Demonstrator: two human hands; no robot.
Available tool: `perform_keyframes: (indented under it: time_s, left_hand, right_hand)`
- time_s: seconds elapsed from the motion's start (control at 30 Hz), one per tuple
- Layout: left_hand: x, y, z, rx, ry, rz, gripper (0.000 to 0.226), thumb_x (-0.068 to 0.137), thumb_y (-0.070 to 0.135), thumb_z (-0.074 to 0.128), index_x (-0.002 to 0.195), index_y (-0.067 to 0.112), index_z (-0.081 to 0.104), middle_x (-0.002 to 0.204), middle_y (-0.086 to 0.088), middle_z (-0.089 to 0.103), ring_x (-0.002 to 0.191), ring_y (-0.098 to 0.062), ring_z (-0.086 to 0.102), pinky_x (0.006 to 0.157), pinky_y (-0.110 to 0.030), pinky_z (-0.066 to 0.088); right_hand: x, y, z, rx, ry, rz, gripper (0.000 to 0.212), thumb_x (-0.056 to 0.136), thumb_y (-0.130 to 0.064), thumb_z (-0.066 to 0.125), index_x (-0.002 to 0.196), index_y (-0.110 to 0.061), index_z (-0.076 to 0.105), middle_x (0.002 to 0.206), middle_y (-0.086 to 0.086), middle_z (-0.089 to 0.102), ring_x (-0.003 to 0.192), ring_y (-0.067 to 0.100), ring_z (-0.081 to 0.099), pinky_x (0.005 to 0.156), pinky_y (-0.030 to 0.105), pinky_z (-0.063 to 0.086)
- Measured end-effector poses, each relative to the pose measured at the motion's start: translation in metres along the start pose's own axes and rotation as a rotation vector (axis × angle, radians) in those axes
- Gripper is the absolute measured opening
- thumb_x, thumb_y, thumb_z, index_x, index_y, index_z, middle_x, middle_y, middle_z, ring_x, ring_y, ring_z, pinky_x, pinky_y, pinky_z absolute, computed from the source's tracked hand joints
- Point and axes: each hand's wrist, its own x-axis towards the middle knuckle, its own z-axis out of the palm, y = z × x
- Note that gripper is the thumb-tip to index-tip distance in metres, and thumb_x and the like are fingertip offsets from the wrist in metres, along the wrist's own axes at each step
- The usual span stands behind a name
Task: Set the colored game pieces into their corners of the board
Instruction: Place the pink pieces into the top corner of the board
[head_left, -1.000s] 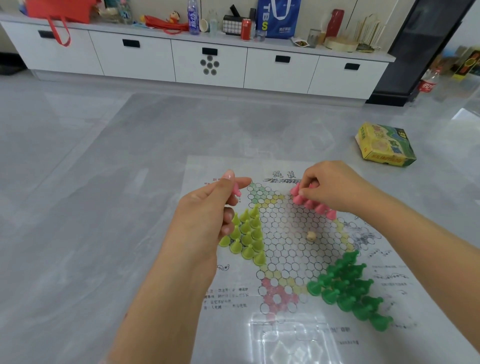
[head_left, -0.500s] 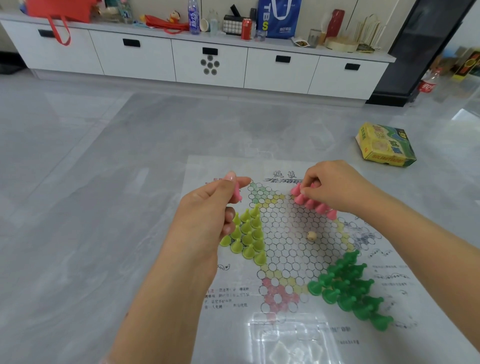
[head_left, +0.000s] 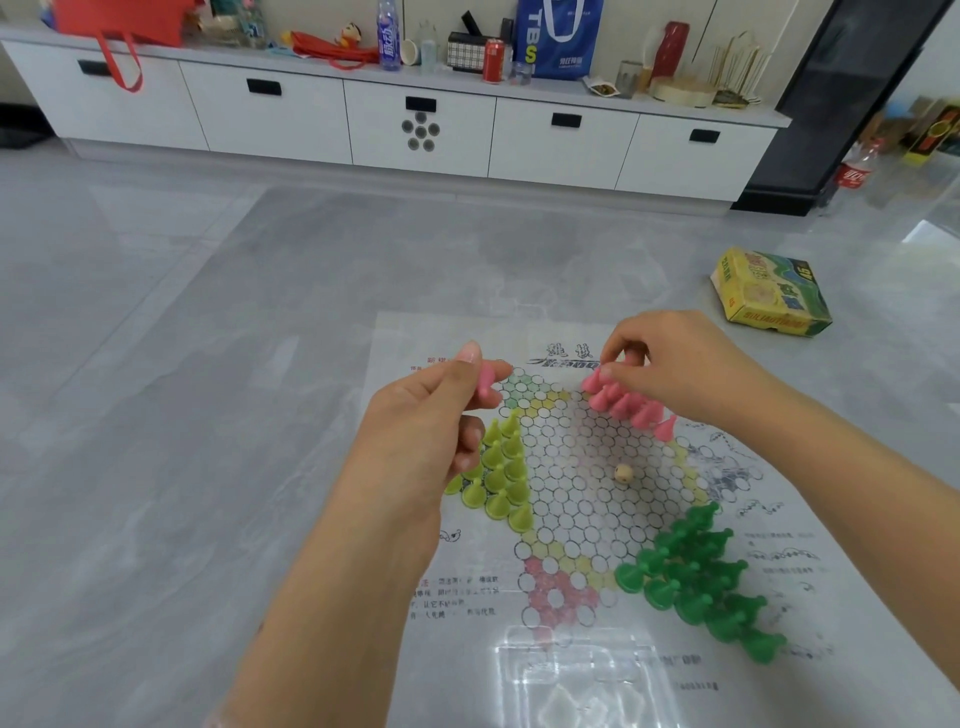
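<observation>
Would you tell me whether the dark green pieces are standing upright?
Upright: the dark green pieces rest on their wide bases in their corner.

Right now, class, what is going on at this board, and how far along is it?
A person is setting out a Chinese checkers board. The left hand pinches one pink piece above the board. The right hand holds or places a piece among the pink pieces at the far right corner. The yellow-green pieces fill the left corner and the dark green pieces the near right one. A small bead lies mid-board.
</observation>
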Motion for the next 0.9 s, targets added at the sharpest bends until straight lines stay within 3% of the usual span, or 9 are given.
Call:
perform_keyframes:
  time_s: [0.1,0.23,0.37,0.67,0.9]
  left_hand:
    - [-0.001,0.0,0.002,0.035,-0.031,-0.002,0.028,0.086,0.036,0.055,0.076,0.015,0.071,0.058,0.009,0.06,0.044,-0.006,0.038,0.04,-0.015,0.033]
    - [-0.002,-0.001,0.003,0.045,-0.009,0.01,0.032,0.084,0.04,0.057,0.067,0.015,0.069,0.056,0.007,0.06,0.041,-0.008,0.034,0.037,-0.017,0.028]
    - [-0.001,-0.001,0.003,0.024,0.025,0.029,0.039,0.086,0.041,0.055,0.054,0.019,0.063,0.052,0.007,0.057,0.038,-0.008,0.031,0.035,-0.017,0.026]
    - [-0.001,0.001,0.0,0.027,0.025,0.03,0.04,0.087,0.043,0.053,0.061,0.014,0.062,0.051,0.008,0.056,0.038,-0.009,0.03,0.037,-0.018,0.025]
    - [-0.002,0.003,-0.004,0.122,0.027,0.041,0.042,0.092,0.044,0.043,0.074,0.016,0.068,0.067,0.002,0.066,0.05,-0.012,0.049,0.049,-0.022,0.042]
  right_hand:
    - [-0.014,-0.02,-0.009,0.102,0.09,-0.183,0.006,0.085,-0.021,0.061,0.083,-0.025,0.065,0.067,-0.01,0.06,0.053,-0.003,0.055,0.045,0.009,0.042]
    - [-0.04,-0.056,-0.014,0.297,0.058,-0.448,0.005,0.081,-0.027,0.064,0.083,-0.026,0.068,0.077,-0.007,0.065,0.071,0.009,0.058,0.064,0.018,0.05]
    - [-0.048,-0.07,-0.009,0.271,0.037,-0.647,0.007,0.079,-0.026,0.067,0.083,-0.021,0.07,0.071,-0.011,0.061,0.062,0.007,0.052,0.057,0.014,0.042]
    - [-0.042,-0.075,0.0,0.159,0.131,-0.682,0.014,0.077,-0.027,0.064,0.079,-0.015,0.071,0.067,-0.01,0.058,0.062,0.006,0.05,0.058,0.011,0.039]
    - [-0.043,-0.081,-0.001,0.231,0.059,-0.59,0.01,0.079,-0.027,0.067,0.075,-0.018,0.069,0.066,-0.006,0.063,0.06,0.008,0.053,0.055,0.016,0.044]
